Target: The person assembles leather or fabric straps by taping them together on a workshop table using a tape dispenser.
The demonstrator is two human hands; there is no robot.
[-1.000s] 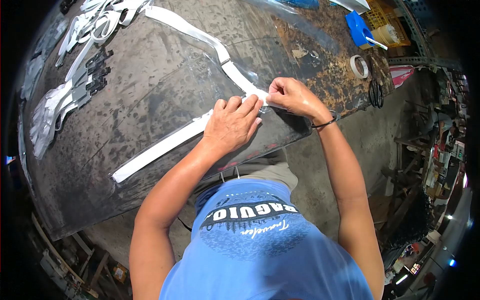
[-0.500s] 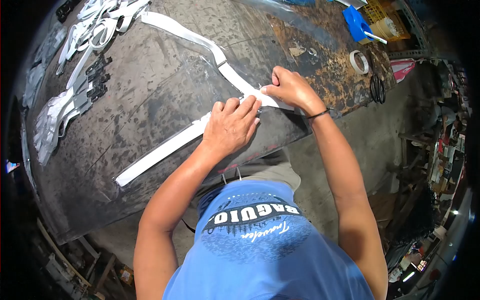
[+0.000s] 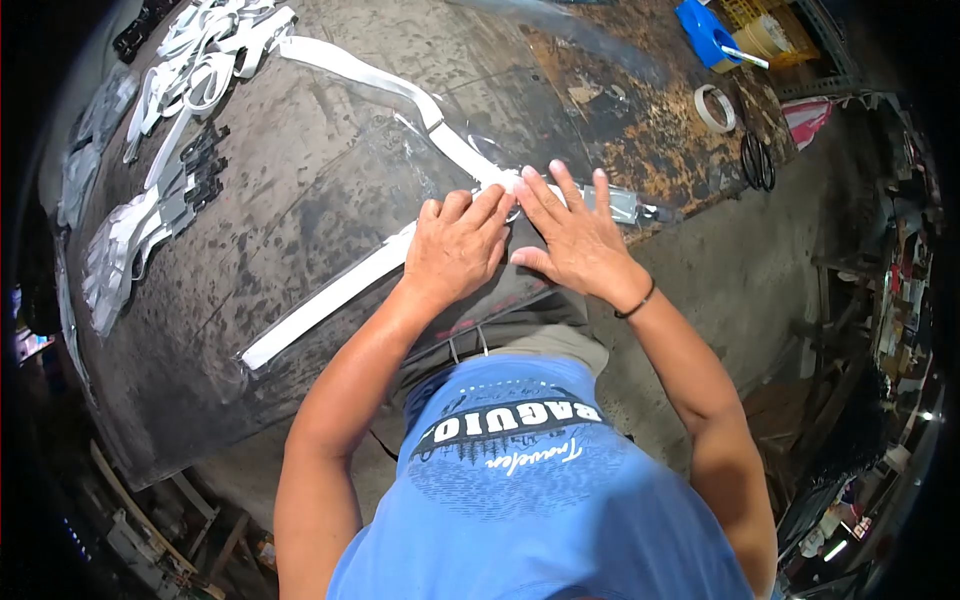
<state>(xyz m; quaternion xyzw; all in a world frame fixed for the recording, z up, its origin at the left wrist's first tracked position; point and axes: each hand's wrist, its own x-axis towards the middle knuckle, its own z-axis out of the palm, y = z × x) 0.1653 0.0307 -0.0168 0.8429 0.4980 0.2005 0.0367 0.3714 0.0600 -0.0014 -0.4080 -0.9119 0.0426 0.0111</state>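
Observation:
My left hand [image 3: 456, 245] presses down on the white strap [image 3: 325, 310] near the table's front edge, its fingers bent and close together. Spread flat, my right hand [image 3: 575, 235] lies just to the right over the strap's other part, the fingertips of both hands almost meeting. From there the strap [image 3: 375, 78] runs up and left to a tangled pile of white webbing [image 3: 205, 60]. A clear plastic sleeve with a grey piece [image 3: 622, 205] in it shows to the right of my right hand.
Black buckles [image 3: 203, 165] with white straps lie at the left of the dark table [image 3: 200, 400]. At the right are a tape roll [image 3: 714, 108], black-handled scissors [image 3: 757, 162], a blue container [image 3: 705, 35] and a yellow basket [image 3: 790, 35].
My right hand has gone from curled fingers to spread flat, coming down over the strap and nearer my body. The grey piece in plastic now shows. My left hand stays in place.

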